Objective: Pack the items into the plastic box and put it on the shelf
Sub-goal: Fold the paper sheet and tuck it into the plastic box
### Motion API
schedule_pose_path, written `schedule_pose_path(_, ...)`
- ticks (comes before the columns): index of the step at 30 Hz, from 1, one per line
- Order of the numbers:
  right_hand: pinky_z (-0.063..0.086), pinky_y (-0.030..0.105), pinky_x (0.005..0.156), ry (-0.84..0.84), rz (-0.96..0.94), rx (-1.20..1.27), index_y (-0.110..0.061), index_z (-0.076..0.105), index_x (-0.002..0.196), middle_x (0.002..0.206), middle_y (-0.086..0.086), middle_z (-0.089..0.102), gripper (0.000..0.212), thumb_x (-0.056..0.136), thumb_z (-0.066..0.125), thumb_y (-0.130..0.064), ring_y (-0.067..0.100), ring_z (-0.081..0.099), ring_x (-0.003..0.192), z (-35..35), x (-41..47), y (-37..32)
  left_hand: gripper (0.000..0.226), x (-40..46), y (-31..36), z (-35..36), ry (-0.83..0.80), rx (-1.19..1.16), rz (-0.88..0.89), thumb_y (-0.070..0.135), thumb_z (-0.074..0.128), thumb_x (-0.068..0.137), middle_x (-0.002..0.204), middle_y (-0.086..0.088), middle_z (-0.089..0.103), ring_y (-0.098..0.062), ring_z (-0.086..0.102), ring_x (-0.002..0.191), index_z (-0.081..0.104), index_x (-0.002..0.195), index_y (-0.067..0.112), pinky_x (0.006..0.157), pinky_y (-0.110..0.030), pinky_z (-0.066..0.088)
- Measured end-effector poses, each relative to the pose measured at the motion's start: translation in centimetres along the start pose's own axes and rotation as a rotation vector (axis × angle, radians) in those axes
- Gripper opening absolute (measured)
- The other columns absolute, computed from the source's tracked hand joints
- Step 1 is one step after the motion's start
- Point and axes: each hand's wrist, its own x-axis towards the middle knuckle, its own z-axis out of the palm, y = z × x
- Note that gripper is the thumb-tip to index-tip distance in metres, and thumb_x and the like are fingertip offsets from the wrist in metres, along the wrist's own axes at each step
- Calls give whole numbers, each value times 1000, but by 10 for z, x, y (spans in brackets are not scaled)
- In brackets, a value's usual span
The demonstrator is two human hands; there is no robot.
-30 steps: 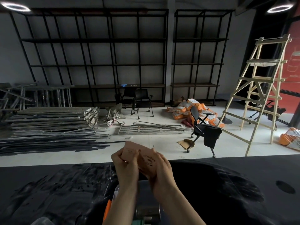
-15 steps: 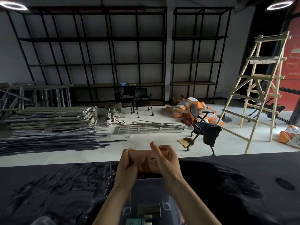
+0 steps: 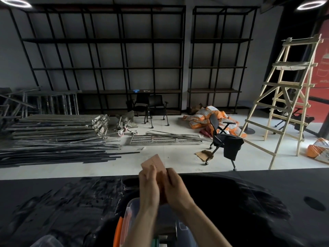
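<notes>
Both hands hold a thin pinkish-brown paper packet (image 3: 154,163) upright above the far end of a clear plastic box (image 3: 130,209). My left hand (image 3: 148,186) grips its left side, and my right hand (image 3: 175,187) pinches its right edge. The box sits on a black-covered table (image 3: 71,202) below my forearms, with an orange part (image 3: 118,230) along its left side and some items inside, mostly hidden by my arms. Black metal shelving (image 3: 106,68) stands against the far wall.
A clear lid or container corner (image 3: 46,242) shows at the bottom left. Beyond the table lie stacked metal bars (image 3: 57,136), office chairs (image 3: 224,139), orange sacks (image 3: 210,118) and a wooden ladder (image 3: 288,97).
The packet was held flat and low between both hands half a second ago; now it is tipped upright and raised, and the view has tilted slightly down toward the box.
</notes>
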Motion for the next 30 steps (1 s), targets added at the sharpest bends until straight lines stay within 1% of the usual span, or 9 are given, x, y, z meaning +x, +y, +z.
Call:
schedule_pose_path(4,55,50,77,-93,77,93,-20,53,87,86,4,69,27,91,54,-47,15,66,81,4,-8,-4,22,0,3,0,-35,23,41,26,49,101,99,-21,69,-34,66,93,55,103,5,78,-41,53)
schedule_pose_path(7,57,41,77,-152,148,143,-9,55,102,93,8,67,28,100,51,-37,18,66,87,-5,-6,-8,19,5,-2,-9,-138,49,0,29,53,99,102,-20,72,-36,69,97,60,102,12,90,-54,55)
schedule_pose_path(13,55,50,86,25,114,-46,-13,54,101,99,11,68,20,96,48,-31,25,67,91,-12,-2,-8,45,3,-15,-13,-337,107,-50,55,55,85,114,-21,65,-38,64,109,49,106,15,94,-65,50)
schedule_pose_path(16,58,51,77,166,165,-94,-13,54,102,95,7,66,20,97,48,-32,27,67,85,-30,0,-5,19,-3,-24,-31,-303,630,292,37,43,98,92,-4,66,-24,65,86,51,95,20,76,-49,55)
schedule_pose_path(19,58,45,68,282,229,-100,-11,53,107,97,6,63,22,99,45,-30,25,65,83,-44,-2,-1,19,-8,-40,-44,-478,1268,563,20,44,101,106,8,61,-4,57,82,60,106,28,64,-19,45)
schedule_pose_path(22,50,32,61,250,262,-160,-6,50,111,96,6,62,21,100,43,-23,23,63,82,-45,-7,5,29,-15,-57,-40,-850,1522,540,22,59,95,125,8,53,-10,54,109,61,121,37,89,-27,48)
schedule_pose_path(24,46,28,56,221,266,-216,-6,47,109,90,2,58,17,100,44,-20,18,60,76,-45,-9,8,41,-16,-68,-37,-950,1626,555,26,64,92,136,4,48,-18,46,122,57,131,39,104,-38,40)
schedule_pose_path(26,43,25,55,198,271,-279,-7,45,105,86,0,56,13,101,44,-19,14,57,71,-46,-11,12,43,-15,-71,-34,-953,1748,594,28,68,89,138,0,46,-23,44,124,58,130,35,105,-42,38)
schedule_pose_path(30,44,26,55,163,307,-369,-9,44,102,88,2,57,10,99,42,-17,13,55,70,-46,-16,19,27,-12,-65,-37,-869,1838,634,29,74,84,116,-1,57,-21,55,108,67,109,19,92,-38,48)
